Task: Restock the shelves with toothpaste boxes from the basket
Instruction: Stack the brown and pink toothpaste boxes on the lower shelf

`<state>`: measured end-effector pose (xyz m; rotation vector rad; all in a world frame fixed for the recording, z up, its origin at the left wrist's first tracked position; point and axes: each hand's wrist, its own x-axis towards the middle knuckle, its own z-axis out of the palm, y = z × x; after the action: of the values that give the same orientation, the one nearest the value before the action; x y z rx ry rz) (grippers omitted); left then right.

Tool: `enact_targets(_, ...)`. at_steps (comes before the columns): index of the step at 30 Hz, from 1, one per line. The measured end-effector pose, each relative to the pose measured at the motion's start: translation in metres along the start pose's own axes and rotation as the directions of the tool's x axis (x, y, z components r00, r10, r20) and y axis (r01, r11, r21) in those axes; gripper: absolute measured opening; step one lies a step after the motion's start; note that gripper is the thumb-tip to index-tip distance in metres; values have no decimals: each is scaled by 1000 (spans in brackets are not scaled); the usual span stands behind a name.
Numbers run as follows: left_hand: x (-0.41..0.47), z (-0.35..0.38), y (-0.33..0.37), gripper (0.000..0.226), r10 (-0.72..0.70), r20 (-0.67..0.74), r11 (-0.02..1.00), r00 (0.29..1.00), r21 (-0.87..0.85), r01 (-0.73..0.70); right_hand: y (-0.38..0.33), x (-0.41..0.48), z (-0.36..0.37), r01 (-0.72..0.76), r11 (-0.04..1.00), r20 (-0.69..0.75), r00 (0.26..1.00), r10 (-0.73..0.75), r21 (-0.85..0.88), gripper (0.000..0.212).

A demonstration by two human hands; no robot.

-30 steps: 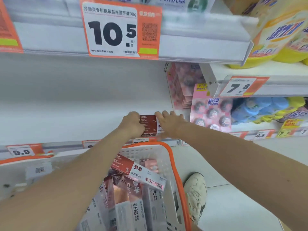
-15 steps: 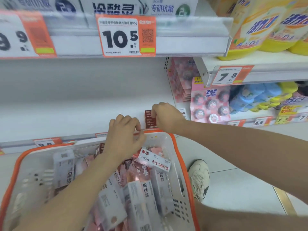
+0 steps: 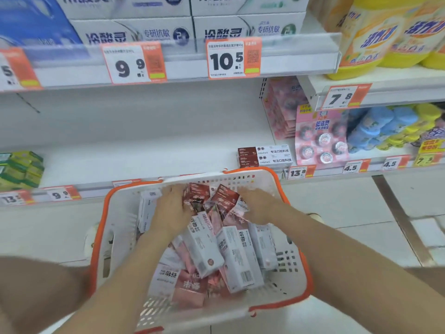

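- Supermarket aisle, white shelves [image 3: 144, 160] across the view, pale tiled floor [image 3: 361, 225] down on the right.
- Closest in, both bare forearms reach forward over the white basket [image 3: 120, 227] with its orange rim, covering part of the load.
- Inside lies a loose heap of toothpaste boxes [image 3: 238, 259], white ones and pink ones, tipped at all angles.
- The left hand [image 3: 172, 208] is down at the far end of the heap, back of the hand up, thumb side against a dark red box [image 3: 197, 196]. Blur hides the fingers, so I cannot tell whether they grip anything.
- The right hand [image 3: 258, 206] is just across from it, fingers bent down onto a red-and-white box [image 3: 227, 201]. Whether it has hold of that box, I cannot tell either.
- The basket's far wall stands in front of the shelf lip and hides part of the price strip.
- Just beyond, on the shelf, sit two stacked boxes [image 3: 265, 156] of the red-and-white kind, at the right end, near a 13.8 tag [image 3: 297, 173].
- Right of them are pink packs [image 3: 320, 138], then blue and yellow packs [image 3: 385, 126].
- Far left on the same shelf, green boxes [image 3: 21, 167].
- Up top, white cartons [image 3: 134, 32] sit behind the 9.9 tag [image 3: 130, 66] and the 10.5 tag [image 3: 226, 60], with yellow bottles [image 3: 375, 32] off to the right.
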<state>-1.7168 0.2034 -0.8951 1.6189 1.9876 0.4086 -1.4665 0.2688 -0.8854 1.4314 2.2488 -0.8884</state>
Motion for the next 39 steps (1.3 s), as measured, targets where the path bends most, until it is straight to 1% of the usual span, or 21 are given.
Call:
enact_targets(2, 3, 4, -4, 62, 30, 69, 999, 997, -40, -28, -3, -5, 5, -17, 995, 37, 999, 13, 93, 62)
enact_targets(4, 3, 10, -2, 61, 59, 70, 994, 996, -98, -52, -4, -14, 10, -46, 971, 84, 996, 26, 236, 66)
enact_targets(6, 2, 15, 2, 58, 72, 39, 992, 997, -105, -68, 0, -22, 12, -97, 920, 99, 993, 63, 379, 67)
enact_targets(9, 7, 18, 3, 53, 78, -5, 995, 997, -61, -78, 6, -30, 12, -145, 799, 69, 989, 128, 584, 51)
enact_targets(12, 16, 17, -3, 50, 105, 7, 993, 994, 50, -106, 13, -34, 11, -175, 695, 53, 980, 193, 697, 38)
enact_targets(14, 17, 16, -6, 48, 143, 19, 985, 990, 96, -144, 14, -39, 9, -214, 673, 100, 974, 204, 708, 34)
enact_targets(16, 14, 9, -4, 45, 159, 55, 987, 986, 5, -159, 15, -44, 5, -230, 679, 119, 971, 207, 697, 30)
enact_targets(18, 13, -2, 3, 38, 186, 77, 982, 980, -56, -182, 16, -43, 4, -210, 653, 67, 969, 237, 728, 23)
enact_targets(19, 13, -10, 6, 33, 206, 62, 978, 977, -49, -203, 17, -41, 4, -169, 657, -16, 964, 267, 735, 23)
enact_targets(20, 15, -18, 11, 28, 226, 18, 973, 974, -51, -225, 18, -39, 3, -113, 673, -133, 944, 302, 731, 28)
enact_targets(21, 16, -29, 15, 23, 227, -43, 971, 973, -64, -229, 17, -39, 2, -47, 683, -254, 908, 333, 729, 33)
enact_targets(22, 18, -41, 20, 20, 219, -113, 969, 969, -94, -229, 17, -38, -1, 27, 665, -345, 870, 352, 746, 35)
enact_targets(24, 19, -65, 28, 19, 150, -191, 965, 970, -185, -186, 13, -38, -9, 162, 605, -441, 827, 347, 780, 31)
enact_targets(26, 21, -80, 30, 20, 55, -147, 933, 988, -346, -103, 7, -40, -20, 214, 554, -453, 824, 340, 805, 24)
enact_targets(28, 19, -85, 33, 22, -15, -55, 846, 998, -533, -16, 1, -40, -29, 244, 537, -458, 832, 311, 808, 26)
enact_targets(30, 17, -83, 38, 27, -61, 15, 743, 998, -666, 55, -7, -39, -39, 268, 553, -473, 839, 269, 789, 31)
enact_targets(31, 15, -82, 41, 29, -71, 45, 699, 996, -711, 82, -11, -39, -45, 297, 578, -496, 839, 222, 760, 32)
enact_targets(32, 13, -80, 44, 31, -71, 75, 656, 995, -747, 104, -14, -39, -51, 325, 614, -521, 837, 166, 719, 34)
enact_targets(34, 11, -80, 50, 29, -58, 139, 594, 989, -791, 146, -19, -40, -62, 349, 685, -526, 849, 58, 639, 35)
enact_targets(36, 10, -81, 55, 28, -39, 173, 568, 984, -807, 164, -20, -43, -70, 375, 659, -480, 877, -23, 652, 29)
enact_targets(39, 14, -81, 63, 30, -28, 167, 547, 986, -823, 155, -20, -47, -75, 347, 580, -393, 918, -50, 737, 29)
